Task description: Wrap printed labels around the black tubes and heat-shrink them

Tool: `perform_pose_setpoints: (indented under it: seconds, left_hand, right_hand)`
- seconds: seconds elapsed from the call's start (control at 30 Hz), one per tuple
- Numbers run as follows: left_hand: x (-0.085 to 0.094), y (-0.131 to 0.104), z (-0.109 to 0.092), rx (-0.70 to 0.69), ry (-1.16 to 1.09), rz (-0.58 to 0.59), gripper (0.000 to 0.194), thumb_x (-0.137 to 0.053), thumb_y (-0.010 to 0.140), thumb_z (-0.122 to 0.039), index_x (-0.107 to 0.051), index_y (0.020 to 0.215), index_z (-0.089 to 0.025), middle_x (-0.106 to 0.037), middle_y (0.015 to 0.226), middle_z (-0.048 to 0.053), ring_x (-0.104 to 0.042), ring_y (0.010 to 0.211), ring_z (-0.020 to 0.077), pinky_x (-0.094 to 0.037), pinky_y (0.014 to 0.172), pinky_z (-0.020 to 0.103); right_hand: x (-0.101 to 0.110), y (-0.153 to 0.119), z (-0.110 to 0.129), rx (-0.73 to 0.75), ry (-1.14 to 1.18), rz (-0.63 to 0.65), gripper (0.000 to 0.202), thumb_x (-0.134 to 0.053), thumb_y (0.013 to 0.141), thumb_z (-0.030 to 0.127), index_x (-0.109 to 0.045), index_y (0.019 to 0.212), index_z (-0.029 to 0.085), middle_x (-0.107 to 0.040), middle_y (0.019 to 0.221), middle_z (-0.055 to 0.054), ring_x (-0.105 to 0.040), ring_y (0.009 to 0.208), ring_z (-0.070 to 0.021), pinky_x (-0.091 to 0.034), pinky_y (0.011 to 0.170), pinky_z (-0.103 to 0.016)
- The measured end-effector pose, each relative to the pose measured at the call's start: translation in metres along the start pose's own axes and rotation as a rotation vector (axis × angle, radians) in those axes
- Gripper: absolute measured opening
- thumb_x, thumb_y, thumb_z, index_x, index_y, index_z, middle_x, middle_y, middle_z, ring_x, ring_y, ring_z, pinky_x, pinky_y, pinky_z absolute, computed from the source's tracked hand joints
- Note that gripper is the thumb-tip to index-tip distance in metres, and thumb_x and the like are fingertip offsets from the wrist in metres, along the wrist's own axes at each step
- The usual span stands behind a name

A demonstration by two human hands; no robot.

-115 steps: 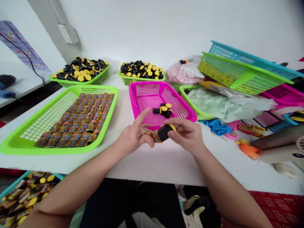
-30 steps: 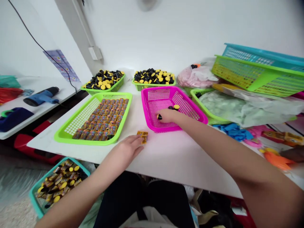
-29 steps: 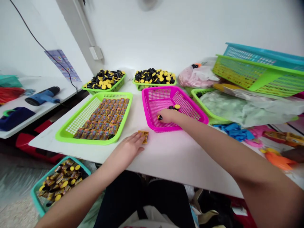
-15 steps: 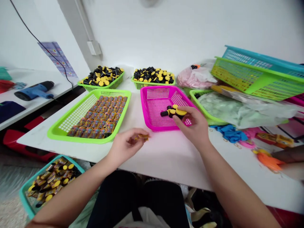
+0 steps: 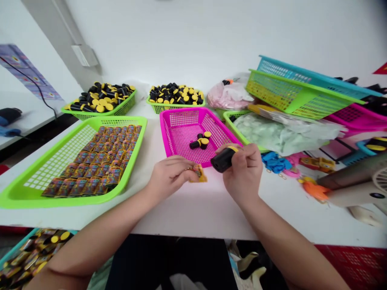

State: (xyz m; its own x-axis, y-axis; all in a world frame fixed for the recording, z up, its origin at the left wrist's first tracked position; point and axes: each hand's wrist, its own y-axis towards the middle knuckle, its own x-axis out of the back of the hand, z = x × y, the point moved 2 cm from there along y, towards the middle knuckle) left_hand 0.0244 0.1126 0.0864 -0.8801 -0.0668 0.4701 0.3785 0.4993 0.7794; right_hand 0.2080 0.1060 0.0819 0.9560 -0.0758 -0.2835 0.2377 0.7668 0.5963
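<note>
Hands apart: left hand [image 5: 169, 176] pinches printed sleeve [image 5: 200, 173]; right hand [image 5: 245, 171] grips black cylinder [image 5: 222, 161], yellow-ended, unsleeved. Left of hands, lime-green basket [image 5: 18, 198] holds rows of sleeved cylinders [image 5: 101, 157], apparently done; beyond hands, magenta basket [image 5: 182, 135] holds few loose bare cylinders [image 5: 195, 144], seemingly remaining.

My 1 head camera looks forward and down, close above my left grip [image 5: 167, 176], right grip [image 5: 245, 174] and desk [image 5: 193, 215].

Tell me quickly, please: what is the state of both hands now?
Left hand: closed, holding a small printed wrapper between thumb and fingers.
Right hand: closed, holding a black and yellow tube.
</note>
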Motion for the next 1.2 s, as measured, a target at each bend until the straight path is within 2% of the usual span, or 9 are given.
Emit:
perform_pose_setpoints:
  seconds: [0.1, 0.23, 0.4, 0.57, 0.67, 0.8, 0.97, 1.07, 1.2]
  left_hand:
    - [-0.001, -0.011, 0.005, -0.125, 0.076, 0.008, 0.042, -0.045, 0.097, -0.048, -0.072, 0.089, -0.017, -0.076, 0.088, 0.007, -0.071, 0.084, 0.0163, -0.056, 0.083, 0.028]
    - [0.001, -0.018, 0.008, -0.112, 0.097, -0.003, 0.046, -0.042, 0.096, -0.052, -0.072, 0.104, -0.018, -0.076, 0.091, 0.007, -0.069, 0.087, 0.0179, -0.056, 0.082, 0.029]
    - [0.006, -0.015, 0.004, -0.028, 0.102, -0.048, 0.053, -0.042, 0.092, -0.057, -0.072, 0.110, -0.017, -0.075, 0.087, 0.007, -0.068, 0.082, 0.0158, -0.056, 0.079, 0.026]
    - [0.002, -0.007, 0.001, 0.066, 0.038, 0.013, 0.034, -0.062, 0.090, -0.039, -0.069, 0.116, -0.017, -0.076, 0.089, 0.003, -0.070, 0.075, 0.0111, -0.055, 0.072, 0.018]
    - [0.001, -0.006, 0.003, 0.171, 0.006, 0.020, 0.036, -0.070, 0.083, -0.029, -0.069, 0.117, -0.017, -0.076, 0.093, 0.003, -0.069, 0.069, 0.0100, -0.054, 0.065, 0.016]
    - [0.003, -0.006, 0.006, 0.189, -0.010, 0.012, 0.042, -0.073, 0.080, -0.028, -0.067, 0.120, -0.018, -0.076, 0.099, 0.004, -0.070, 0.076, 0.0114, -0.054, 0.071, 0.018]
    - [0.006, -0.005, 0.010, 0.180, 0.026, 0.023, 0.046, -0.073, 0.081, -0.031, -0.064, 0.125, -0.022, -0.075, 0.103, 0.003, -0.071, 0.083, 0.0135, -0.055, 0.078, 0.021]
    - [0.006, -0.006, 0.013, 0.276, -0.076, 0.082, 0.061, -0.074, 0.080, -0.035, -0.054, 0.137, -0.026, -0.074, 0.106, 0.002, -0.070, 0.078, 0.0125, -0.055, 0.073, 0.021]
    - [0.002, -0.006, 0.014, 0.438, -0.510, 0.170, 0.089, -0.072, 0.081, -0.035, -0.022, 0.155, -0.027, -0.076, 0.094, 0.001, -0.059, 0.053, 0.0066, -0.050, 0.054, 0.017]
  right_hand:
    - [-0.007, -0.008, 0.005, -0.098, 0.037, 0.076, 0.034, -0.070, 0.082, 0.048, -0.044, 0.077, 0.026, -0.068, 0.081, 0.003, -0.059, 0.052, -0.0101, -0.047, 0.040, -0.022]
    - [-0.012, -0.013, 0.006, -0.193, 0.024, 0.122, 0.034, -0.072, 0.082, 0.042, -0.044, 0.075, 0.024, -0.069, 0.078, 0.003, -0.054, 0.046, -0.0079, -0.044, 0.039, -0.021]
    - [-0.015, -0.014, 0.003, -0.080, -0.073, 0.109, 0.034, -0.079, 0.077, 0.035, -0.047, 0.075, 0.023, -0.069, 0.082, 0.001, -0.060, 0.058, -0.0097, -0.049, 0.047, -0.022]
    - [-0.013, -0.017, -0.006, 0.008, -0.176, 0.078, 0.035, -0.080, 0.075, 0.031, -0.046, 0.075, 0.024, -0.067, 0.094, -0.001, -0.066, 0.078, -0.0140, -0.056, 0.062, -0.026]
    - [-0.012, -0.017, -0.011, 0.054, -0.233, 0.154, 0.027, -0.075, 0.080, 0.032, -0.049, 0.081, 0.025, -0.066, 0.100, -0.004, -0.066, 0.087, -0.0159, -0.059, 0.071, -0.030]
    - [-0.010, -0.015, -0.015, 0.122, -0.329, 0.331, 0.005, -0.061, 0.091, 0.025, -0.058, 0.086, 0.024, -0.066, 0.105, -0.007, -0.066, 0.097, -0.0181, -0.058, 0.081, -0.035]
    - [-0.008, -0.013, -0.020, 0.123, -0.349, 0.413, 0.005, -0.063, 0.089, 0.022, -0.062, 0.092, 0.025, -0.067, 0.109, -0.007, -0.066, 0.104, -0.0199, -0.056, 0.090, -0.040]
    - [-0.007, -0.008, -0.020, 0.091, -0.296, 0.469, 0.004, -0.064, 0.089, 0.024, -0.063, 0.093, 0.026, -0.068, 0.113, -0.007, -0.066, 0.105, -0.0195, -0.056, 0.092, -0.041]
    - [-0.005, -0.004, -0.017, 0.138, -0.290, 0.518, 0.002, -0.060, 0.092, 0.026, -0.062, 0.092, 0.027, -0.072, 0.114, -0.005, -0.063, 0.111, -0.0204, -0.053, 0.095, -0.047]
